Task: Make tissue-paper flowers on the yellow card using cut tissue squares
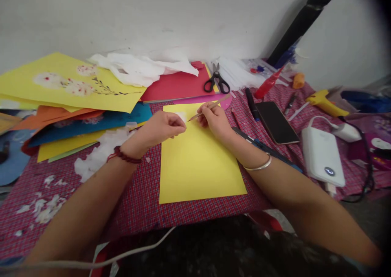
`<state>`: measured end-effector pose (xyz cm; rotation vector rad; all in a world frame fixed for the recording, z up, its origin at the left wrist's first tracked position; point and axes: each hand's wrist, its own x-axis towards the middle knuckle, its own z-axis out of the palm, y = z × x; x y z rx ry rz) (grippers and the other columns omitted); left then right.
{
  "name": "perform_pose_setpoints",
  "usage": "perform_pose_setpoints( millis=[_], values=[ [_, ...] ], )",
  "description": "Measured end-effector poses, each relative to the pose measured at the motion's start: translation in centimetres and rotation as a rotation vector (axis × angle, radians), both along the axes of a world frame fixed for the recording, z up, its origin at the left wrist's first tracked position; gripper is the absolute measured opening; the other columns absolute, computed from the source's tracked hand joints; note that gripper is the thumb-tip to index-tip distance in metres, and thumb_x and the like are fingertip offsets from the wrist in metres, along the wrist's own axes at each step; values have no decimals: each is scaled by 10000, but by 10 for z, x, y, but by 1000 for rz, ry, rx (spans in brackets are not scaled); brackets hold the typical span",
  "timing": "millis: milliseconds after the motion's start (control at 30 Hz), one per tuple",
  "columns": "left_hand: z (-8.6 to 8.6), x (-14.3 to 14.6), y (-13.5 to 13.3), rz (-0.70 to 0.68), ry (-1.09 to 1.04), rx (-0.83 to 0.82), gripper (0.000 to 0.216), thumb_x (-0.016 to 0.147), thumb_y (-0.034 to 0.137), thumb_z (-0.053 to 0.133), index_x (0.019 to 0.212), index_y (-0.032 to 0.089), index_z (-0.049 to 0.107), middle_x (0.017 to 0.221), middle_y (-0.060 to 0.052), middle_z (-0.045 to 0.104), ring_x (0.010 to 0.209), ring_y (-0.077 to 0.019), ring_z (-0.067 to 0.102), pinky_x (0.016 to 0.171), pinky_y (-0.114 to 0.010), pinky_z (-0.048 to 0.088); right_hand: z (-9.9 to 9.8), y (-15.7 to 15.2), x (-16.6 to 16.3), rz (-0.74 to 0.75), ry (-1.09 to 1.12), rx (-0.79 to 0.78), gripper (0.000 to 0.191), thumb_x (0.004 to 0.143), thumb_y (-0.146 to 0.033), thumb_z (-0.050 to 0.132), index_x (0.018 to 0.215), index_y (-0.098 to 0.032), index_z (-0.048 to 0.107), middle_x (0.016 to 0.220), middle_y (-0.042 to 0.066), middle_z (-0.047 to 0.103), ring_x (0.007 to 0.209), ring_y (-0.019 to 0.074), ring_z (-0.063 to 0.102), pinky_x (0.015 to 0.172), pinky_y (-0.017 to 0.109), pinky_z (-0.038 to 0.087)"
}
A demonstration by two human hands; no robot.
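A sheet of yellow paper (pixel 201 167) lies flat in front of me, with a small white patch (pixel 182 116) near its top left. My right hand (pixel 214 118) is closed around a pencil (pixel 195 116), its tip slanting down and left, close to the paper by the white patch. Over the sheet's upper left edge is my left hand (pixel 166 127), thumb and fingers pinched together. Whatever those fingers may hold is hidden or too small to make out.
Left are a yellow sheet with painted flowers (pixel 61 81), coloured papers, white tissue (pixel 100 150) and white scraps (pixel 45 205). Scissors (pixel 216 81) lie behind the paper. A phone (pixel 276 122), power bank (pixel 324 157), red tube (pixel 269 85) and yellow glue gun (pixel 325 102) stand right.
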<state>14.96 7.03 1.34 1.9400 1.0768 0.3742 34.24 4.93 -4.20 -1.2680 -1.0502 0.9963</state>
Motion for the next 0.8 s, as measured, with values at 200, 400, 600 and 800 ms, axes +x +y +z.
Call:
perform_pose_setpoints(
  millis=[200, 400, 600, 800],
  values=[
    [-4, 8, 20, 139, 85, 3, 45, 740, 209, 642, 737, 164, 645, 596, -3, 610, 554, -116, 550, 544, -250, 407, 0, 1, 3, 18, 6, 19, 212, 967, -283, 557, 781, -181, 562, 561, -46, 588, 389, 64, 526, 360, 158, 362],
    [25, -42, 13, 115, 268, 321, 193, 846, 306, 579, 899, 150, 680, 776, -34, 681, 692, -139, 568, 644, -274, 420, -1, -1, 0, 72, -2, 24, 186, 965, -221, 536, 788, -174, 565, 565, -41, 588, 392, 61, 526, 359, 151, 357],
    [-2, -65, -21, -91, 877, 818, 215, 885, 139, 463, 896, 176, 674, 935, -101, 695, 1000, -271, 591, 995, -455, 401, -1, -2, -2, 82, -11, 32, 188, 952, -160, 498, 776, -171, 562, 554, -43, 583, 383, 59, 525, 361, 147, 366],
    [-3, -83, -10, 173, 609, 727, 164, 886, 248, 519, 802, 173, 639, 973, -103, 681, 990, -247, 572, 927, -413, 430, -1, -2, -4, 72, -9, 31, 176, 945, -165, 514, 774, -171, 558, 545, -42, 580, 374, 62, 517, 355, 148, 366]
  ],
)
